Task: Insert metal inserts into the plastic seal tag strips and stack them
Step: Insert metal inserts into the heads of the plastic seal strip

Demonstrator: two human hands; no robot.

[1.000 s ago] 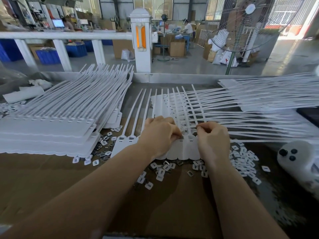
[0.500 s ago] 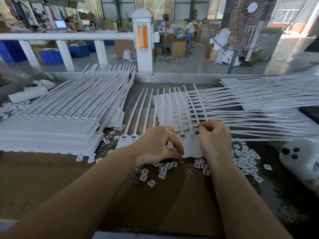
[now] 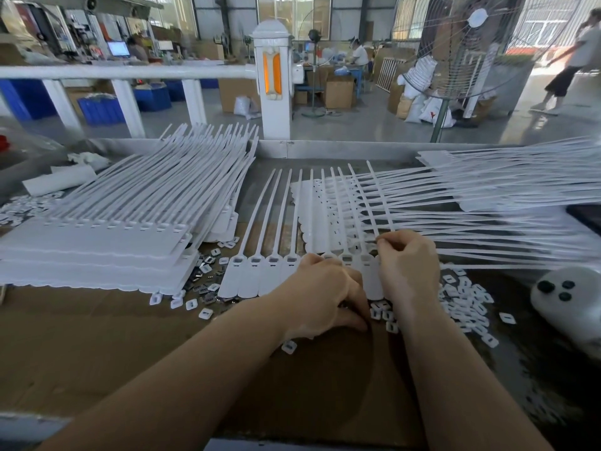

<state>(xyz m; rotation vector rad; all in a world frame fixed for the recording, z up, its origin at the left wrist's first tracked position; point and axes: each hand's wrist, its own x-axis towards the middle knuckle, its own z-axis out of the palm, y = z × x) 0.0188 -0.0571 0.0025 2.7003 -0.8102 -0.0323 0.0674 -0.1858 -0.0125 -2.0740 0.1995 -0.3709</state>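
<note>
A joined sheet of white seal tag strips (image 3: 260, 275) lies flat in front of me, tails pointing away. My right hand (image 3: 406, 265) pinches its fingertips on the sheet's right end, at the tag heads. My left hand (image 3: 328, 294) covers the sheet's middle heads, its fingers curled down onto small loose inserts (image 3: 383, 315) at the sheet's near edge. Whether it holds one is hidden. A tall stack of strip sheets (image 3: 97, 242) sits to the left. More strips (image 3: 487, 190) fan in from the right.
White square inserts (image 3: 465, 297) are scattered on the right, darker metal ones (image 3: 208, 271) under the left stack's corner. A white device with three black buttons (image 3: 569, 297) lies at the right edge. The brown cardboard surface (image 3: 130, 346) spreads toward me.
My left hand has drawn back from the tag heads toward me, down to the loose inserts. My right hand has stayed pinched at the sheet's right end.
</note>
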